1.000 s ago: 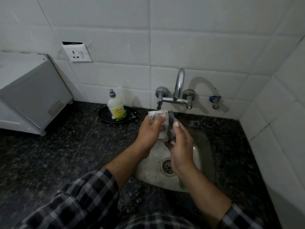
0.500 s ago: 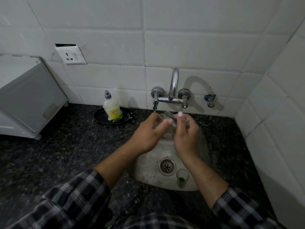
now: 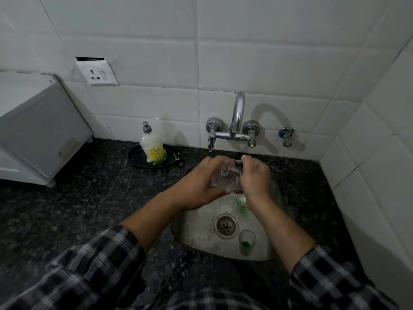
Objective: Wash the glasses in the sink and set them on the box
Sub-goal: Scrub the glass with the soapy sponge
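Well to the left of the sink [image 3: 196,229], the white box [image 3: 40,130] sits on the dark bench [image 3: 67,198], and no glass stands on the part of its top that shows, so nothing looks to have been set down there yet. Nearer the sink's left back corner, a soap bottle [image 3: 153,146] stands in a black dish [image 3: 134,156]. Over the back of the sink, below the tap [image 3: 237,121], the left hand [image 3: 201,184] grips a clear, sudsy glass [image 3: 228,175] round its body. The right hand [image 3: 254,177] curls over the glass's far end, pinching what looks like a dark pad [image 3: 238,162] against the rim. Whether water is running cannot be told. Inside the sink, a small glass [image 3: 241,203] with green residue stands just under the right wrist. A second green-stained glass [image 3: 247,241] stands right of the drain [image 3: 225,224], toward the near edge. My judgement: the first glass is mid-scrub, and rinsing it, washing the other two and all the placing remain.
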